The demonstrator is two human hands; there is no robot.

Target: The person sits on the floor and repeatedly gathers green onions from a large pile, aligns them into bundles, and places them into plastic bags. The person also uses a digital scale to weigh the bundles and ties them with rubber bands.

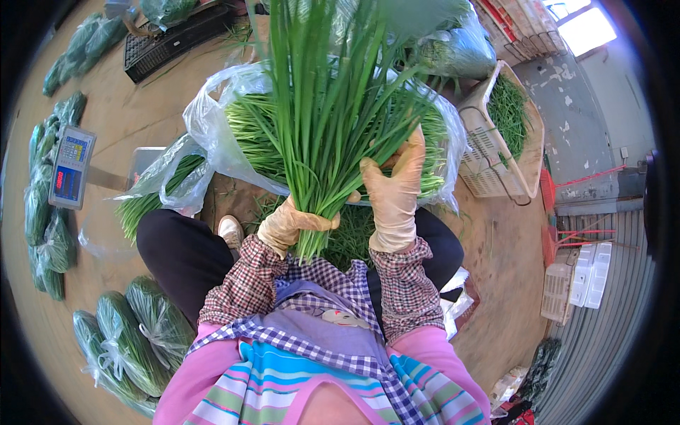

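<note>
A bunch of garlic chives [324, 138] stands upright before me, its pale cut ends pointing towards my lap. Around its lower stems my left hand [292, 220], in a cream glove, is closed. My right hand [397, 188], gloved likewise, grips some blades on the bunch's right side between thumb and fingers; the blades partly hide the fingertips. Behind the bunch lies a large heap of chives [249, 125] in an opened clear plastic bag [204, 119]. Loose green trimmings [350, 236] cover the ground between my knees.
At left are a digital scale display [73, 167], a partly bagged chive bundle [141, 210] and several bagged bundles [48, 212]. More filled bags [130, 340] lie lower left. A black crate [175, 40] sits upper left. On the right stands a white plastic basket [491, 143] holding greens.
</note>
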